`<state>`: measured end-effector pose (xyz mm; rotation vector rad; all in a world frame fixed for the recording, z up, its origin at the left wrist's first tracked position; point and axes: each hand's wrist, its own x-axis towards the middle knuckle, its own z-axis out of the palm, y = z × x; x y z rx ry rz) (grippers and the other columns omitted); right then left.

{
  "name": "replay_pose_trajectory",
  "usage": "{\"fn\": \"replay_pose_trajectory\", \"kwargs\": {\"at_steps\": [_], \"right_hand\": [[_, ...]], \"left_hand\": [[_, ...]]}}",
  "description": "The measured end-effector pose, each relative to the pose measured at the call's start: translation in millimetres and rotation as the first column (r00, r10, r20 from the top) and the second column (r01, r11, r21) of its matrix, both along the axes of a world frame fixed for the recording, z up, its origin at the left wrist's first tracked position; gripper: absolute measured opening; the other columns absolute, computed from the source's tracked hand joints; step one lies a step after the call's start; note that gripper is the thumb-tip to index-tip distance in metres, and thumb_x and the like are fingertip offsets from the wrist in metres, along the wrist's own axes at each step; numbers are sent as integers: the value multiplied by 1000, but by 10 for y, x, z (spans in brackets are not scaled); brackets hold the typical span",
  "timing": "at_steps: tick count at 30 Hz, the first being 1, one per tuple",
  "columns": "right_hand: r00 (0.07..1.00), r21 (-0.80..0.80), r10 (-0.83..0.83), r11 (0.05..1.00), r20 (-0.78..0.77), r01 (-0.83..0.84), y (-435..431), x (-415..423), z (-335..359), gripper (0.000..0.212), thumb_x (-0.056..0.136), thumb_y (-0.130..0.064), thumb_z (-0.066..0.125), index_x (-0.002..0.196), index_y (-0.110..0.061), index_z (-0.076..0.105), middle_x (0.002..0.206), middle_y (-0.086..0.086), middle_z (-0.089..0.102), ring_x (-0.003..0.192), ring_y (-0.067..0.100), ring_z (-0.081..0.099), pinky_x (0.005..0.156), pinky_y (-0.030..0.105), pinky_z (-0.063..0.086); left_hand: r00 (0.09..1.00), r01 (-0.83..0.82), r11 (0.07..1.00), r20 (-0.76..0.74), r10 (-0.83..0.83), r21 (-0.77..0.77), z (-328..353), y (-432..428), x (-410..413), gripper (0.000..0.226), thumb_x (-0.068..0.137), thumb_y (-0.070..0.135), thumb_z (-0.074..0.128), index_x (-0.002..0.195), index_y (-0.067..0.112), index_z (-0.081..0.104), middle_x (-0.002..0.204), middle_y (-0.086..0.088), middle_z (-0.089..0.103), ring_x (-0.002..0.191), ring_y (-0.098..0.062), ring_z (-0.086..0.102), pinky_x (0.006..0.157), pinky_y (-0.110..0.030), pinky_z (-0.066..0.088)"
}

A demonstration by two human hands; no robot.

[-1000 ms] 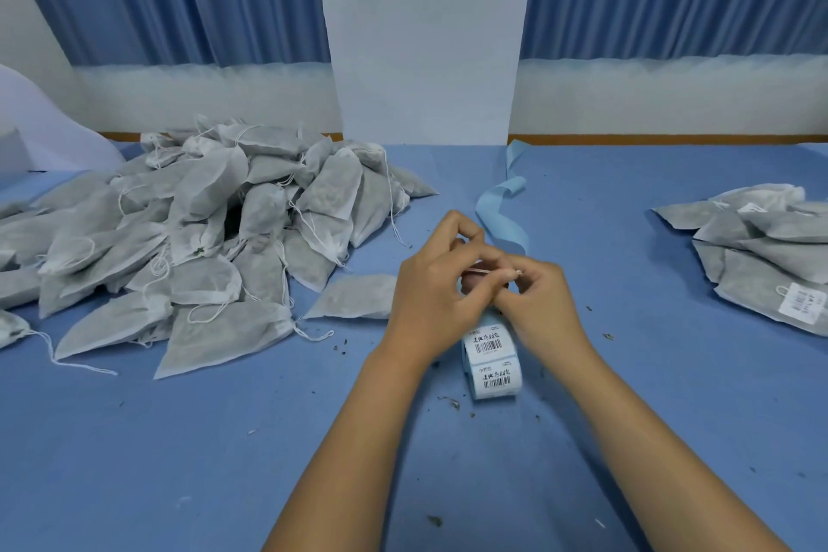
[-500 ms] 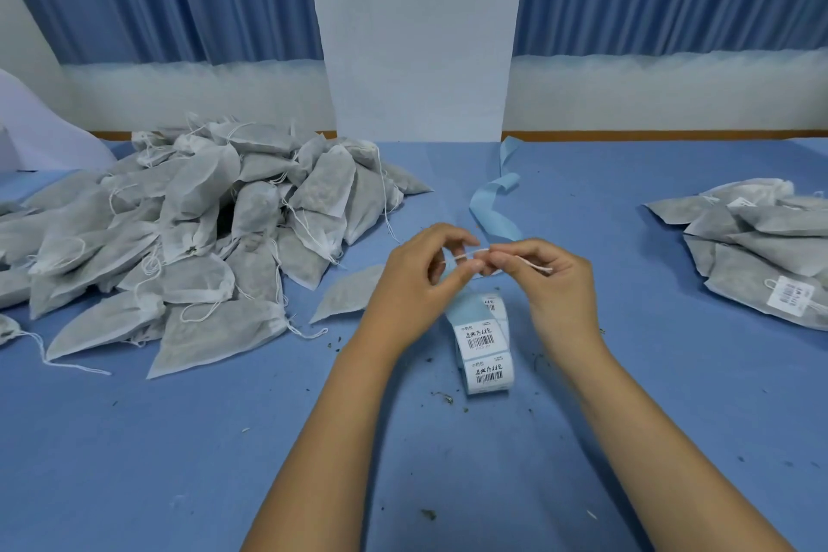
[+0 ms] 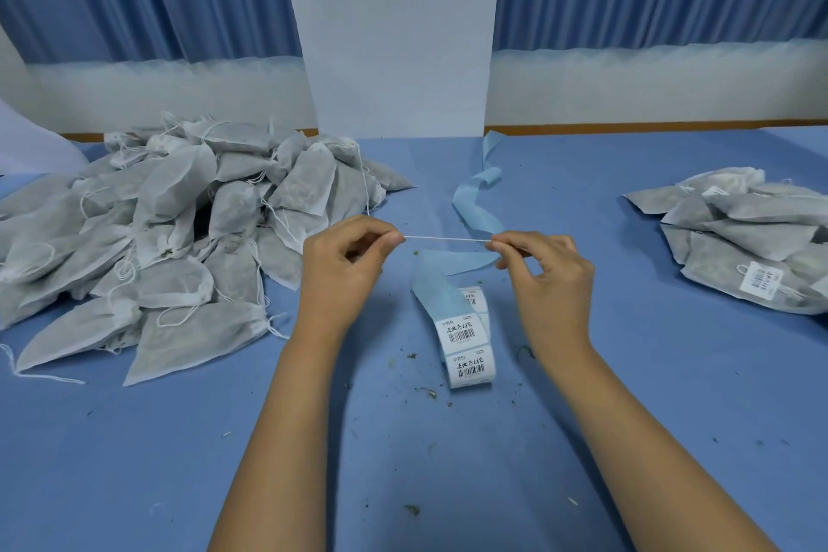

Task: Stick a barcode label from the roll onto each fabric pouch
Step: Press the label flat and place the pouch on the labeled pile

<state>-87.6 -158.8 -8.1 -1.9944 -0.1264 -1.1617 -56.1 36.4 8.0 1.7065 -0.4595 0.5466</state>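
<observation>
here the left hand (image 3: 345,269) and the right hand (image 3: 546,278) each pinch one end of a white string (image 3: 448,239) in the fingers (image 3: 386,238), stretched just above the label roll (image 3: 468,341). the roll lies between plain pouches (image 3: 179,238), left of it, and labelled pouches (image 3: 739,247), right, probably for short reaches.

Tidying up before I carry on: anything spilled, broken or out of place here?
Yes. The left hand and right hand pinch a white string taut between them with no pouch attached; it looks detached. Dark crumbs lie scattered on the table around the label roll, perhaps spilled filling.
</observation>
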Motion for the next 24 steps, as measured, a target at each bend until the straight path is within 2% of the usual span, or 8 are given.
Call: {"fn": "replay_pose_trajectory", "kwargs": {"at_steps": [3,6,10,12,14,18,21,24], "right_hand": [[1000,-21,0,1000,3,0,1,13,-14,6,84,-8,69,80,-12,71,74,-12,62,74,22,55,75,8,34],[999,-117,34,993,5,-33,47,37,-22,10,82,-6,70,74,-12,68,73,-7,62,65,14,51,76,17,32],[991,-287,119,953,55,-98,127,26,-11,8,81,-6,69,75,-11,69,74,-2,64,69,10,48,72,25,33],[979,-379,188,914,75,-147,158,8,0,7,83,-7,67,77,-10,69,75,0,63,70,18,54,74,25,33],[970,-446,230,879,84,-170,169,-9,19,10,87,-8,63,79,-8,68,76,1,62,70,22,55,75,25,32],[964,-467,229,872,131,-144,136,-40,75,17,91,-13,55,79,-7,66,77,2,62,71,20,51,74,23,29],[967,-425,178,901,182,-86,96,-50,90,17,90,-14,57,79,-8,66,78,1,64,73,16,49,73,24,30],[981,-274,130,958,142,-87,87,-54,84,15,89,-16,58,80,-10,67,79,-4,61,76,12,49,75,26,32]], "left_hand": [[977,157,981,-129,-172,-115,51,40,-50,11,79,20,69,68,22,73,56,6,59,50,-12,44,48,-22,38],[924,343,912,-93,-370,-223,111,34,-100,12,78,24,67,70,21,76,63,1,69,44,-12,41,47,-17,38],[931,331,895,-54,-362,-298,129,-33,-117,14,82,22,66,74,21,77,85,-2,77,45,-23,42,49,-17,39],[964,237,946,-69,-258,-222,102,-66,-106,16,86,13,69,79,23,78,101,1,76,64,-16,60,54,-15,42],[991,129,992,-20,-129,-14,65,-88,-86,17,87,6,70,85,21,78,105,6,75,76,-10,66,62,-17,44],[990,97,942,67,-125,321,28,-102,-87,9,83,9,76,89,14,79,104,9,74,60,-8,60,53,-23,41],[981,175,899,7,-194,400,63,-115,-99,4,80,11,79,79,14,77,95,13,70,47,-8,30,53,-16,30],[964,263,892,-71,-255,368,100,-164,-140,8,80,12,79,75,15,74,95,13,65,51,-10,31,56,-17,30]]}}
